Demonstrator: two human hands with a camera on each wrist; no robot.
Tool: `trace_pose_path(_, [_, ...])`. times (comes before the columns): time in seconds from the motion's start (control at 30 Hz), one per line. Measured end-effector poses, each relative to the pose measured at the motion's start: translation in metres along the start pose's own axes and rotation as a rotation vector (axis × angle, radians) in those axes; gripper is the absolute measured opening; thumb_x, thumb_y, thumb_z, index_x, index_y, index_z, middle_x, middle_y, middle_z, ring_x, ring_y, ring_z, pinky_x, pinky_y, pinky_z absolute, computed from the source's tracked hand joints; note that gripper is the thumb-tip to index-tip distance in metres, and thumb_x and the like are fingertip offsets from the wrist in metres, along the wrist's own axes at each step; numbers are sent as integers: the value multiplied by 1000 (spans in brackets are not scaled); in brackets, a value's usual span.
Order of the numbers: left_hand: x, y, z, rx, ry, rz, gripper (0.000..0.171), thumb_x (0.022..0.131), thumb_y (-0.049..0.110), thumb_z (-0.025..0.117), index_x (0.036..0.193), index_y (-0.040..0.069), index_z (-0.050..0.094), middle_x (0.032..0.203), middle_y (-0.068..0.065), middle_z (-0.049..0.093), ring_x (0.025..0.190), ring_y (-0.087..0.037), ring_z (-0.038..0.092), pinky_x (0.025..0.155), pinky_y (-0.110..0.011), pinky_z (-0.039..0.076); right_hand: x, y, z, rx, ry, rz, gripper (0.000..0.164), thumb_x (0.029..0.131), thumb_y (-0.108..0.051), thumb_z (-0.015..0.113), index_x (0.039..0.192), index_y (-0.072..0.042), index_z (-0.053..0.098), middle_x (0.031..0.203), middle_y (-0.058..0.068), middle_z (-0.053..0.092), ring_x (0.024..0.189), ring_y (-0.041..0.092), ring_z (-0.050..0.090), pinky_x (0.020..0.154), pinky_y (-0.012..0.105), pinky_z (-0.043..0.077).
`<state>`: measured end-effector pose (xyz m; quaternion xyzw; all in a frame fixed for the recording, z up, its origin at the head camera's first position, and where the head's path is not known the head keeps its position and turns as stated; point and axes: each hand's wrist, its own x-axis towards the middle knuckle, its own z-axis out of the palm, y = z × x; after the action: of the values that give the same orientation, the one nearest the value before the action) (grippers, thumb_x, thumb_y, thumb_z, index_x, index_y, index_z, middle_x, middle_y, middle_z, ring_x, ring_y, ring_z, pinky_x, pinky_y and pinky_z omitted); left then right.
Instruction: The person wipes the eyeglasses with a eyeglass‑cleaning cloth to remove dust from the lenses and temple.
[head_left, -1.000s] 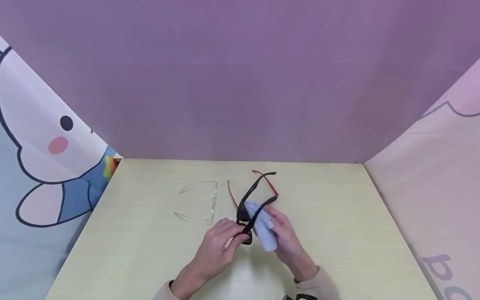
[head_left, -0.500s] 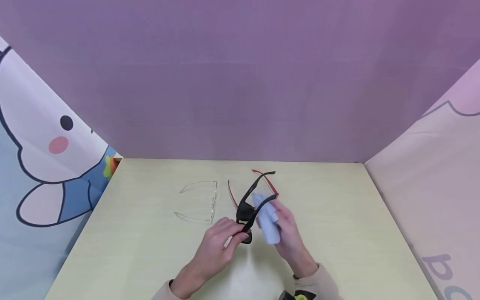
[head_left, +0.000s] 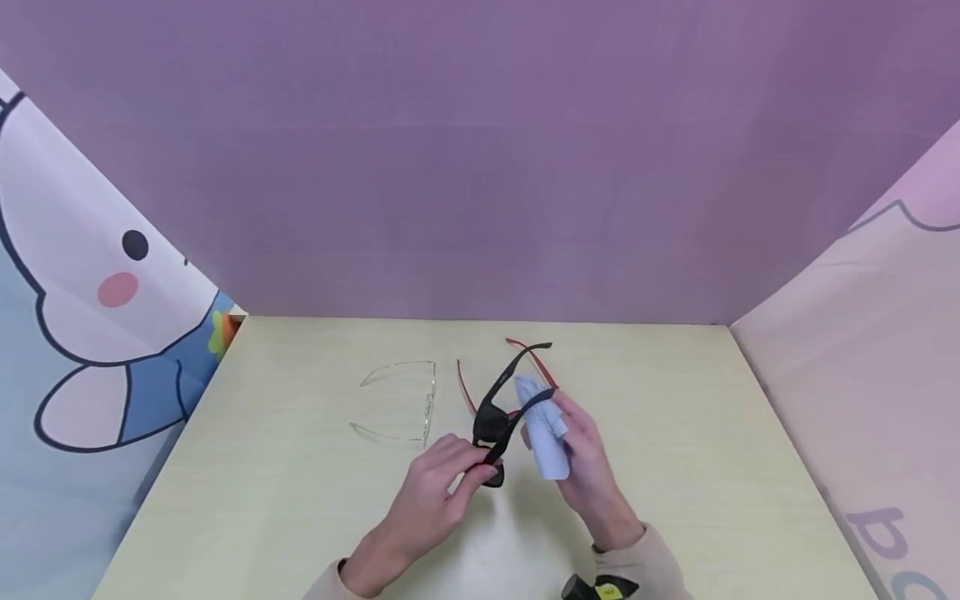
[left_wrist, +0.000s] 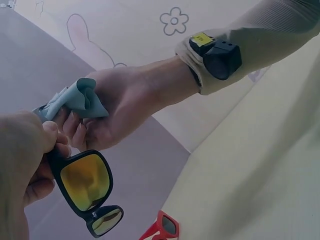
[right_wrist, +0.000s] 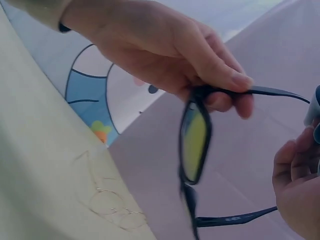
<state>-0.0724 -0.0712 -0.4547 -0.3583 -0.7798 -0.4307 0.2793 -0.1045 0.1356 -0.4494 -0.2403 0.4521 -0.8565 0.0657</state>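
Black sunglasses (head_left: 491, 423) are held above the table by my left hand (head_left: 438, 487), whose thumb and fingers pinch one temple near its hinge. Their lenses look yellow-orange in the left wrist view, and both temples are unfolded. My right hand (head_left: 588, 467) grips a folded light-blue cloth (head_left: 547, 442) just right of the sunglasses, apart from the lenses. Behind them on the table lie red-framed sunglasses (left_wrist: 167, 225), partly hidden by the black pair and the cloth in the head view.
Thin wire-framed eyeglasses (head_left: 429, 404) lie on the pale table (head_left: 300, 500) left of the hands, temples spread. A purple panel (head_left: 480, 208) stands along the table's back edge, with printed cloth walls at both sides.
My right hand has drawn the cloth away from the black sunglasses, to the right and slightly back, uncovering a lens. The left hand and sunglasses stay almost still.
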Motion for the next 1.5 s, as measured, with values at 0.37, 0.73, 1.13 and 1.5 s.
trace_pose_path(0.37, [-1, -2, 1, -1, -6, -2, 5, 94, 8, 74, 98, 7, 76, 88, 3, 74, 78, -11, 62, 72, -16, 50, -4, 4, 2, -42, -38, 38, 39, 108, -5, 37, 120, -23, 69, 107, -8, 70, 90, 4, 65, 78, 18, 54])
trace_pose_path(0.73, [0, 0, 0, -3, -8, -7, 6, 97, 10, 71, 100, 7, 76, 89, 2, 74, 79, -11, 63, 73, -16, 51, -10, 14, 10, -91, -59, 77, 38, 108, -7, 40, 121, -26, 70, 107, -12, 68, 93, 1, 64, 78, 16, 53])
trace_pose_path(1.13, [-1, 1, -1, -12, 4, 2, 7, 98, 13, 71, 99, 8, 76, 87, 4, 73, 78, -11, 62, 73, -17, 51, -2, 9, 5, -346, 288, 179, 23, 109, -14, 50, 110, -23, 70, 102, -5, 66, 90, 11, 60, 73, 23, 53])
trace_pose_path(1.5, [-3, 6, 1, -53, -29, -24, 9, 100, 15, 69, 99, 9, 76, 90, 5, 74, 81, -9, 62, 76, -16, 51, 5, 20, -24, -776, 392, -39, 24, 102, -1, 60, 123, -7, 70, 102, 4, 65, 78, 16, 62, 59, 29, 55])
